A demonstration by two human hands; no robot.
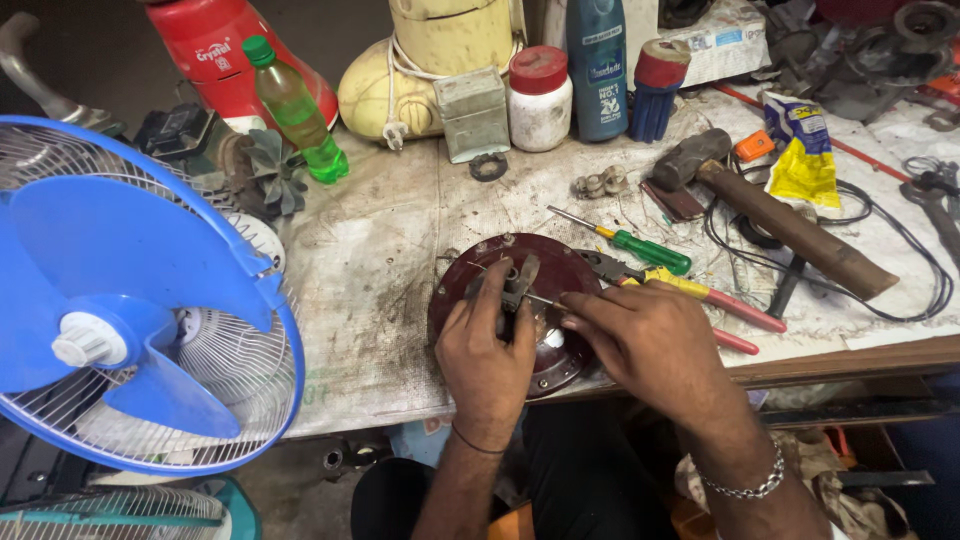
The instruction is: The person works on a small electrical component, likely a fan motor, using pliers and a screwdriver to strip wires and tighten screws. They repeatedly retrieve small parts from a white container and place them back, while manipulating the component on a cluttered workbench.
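A round dark-red metal motor cover (pixel 560 262) lies at the front edge of the workbench. My left hand (pixel 487 352) rests on it and pinches a small grey metal part (pixel 518 283) at its centre. My right hand (pixel 650 340) is beside it on the right, fingertips on a thin metal pin or tool tip (pixel 548 301) that points at the same part. How the pin is held is partly hidden by my fingers. Pliers with red and yellow handles (pixel 700 292) lie just behind my right hand.
A blue table fan (pixel 130 300) with a wire grille stands at the left. A green-handled screwdriver (pixel 640 247), a hammer (pixel 780 215), black cables (pixel 900 290), a green bottle (pixel 295 105), jars, a blue bottle and a cream mixer base crowd the back of the bench (pixel 380 250).
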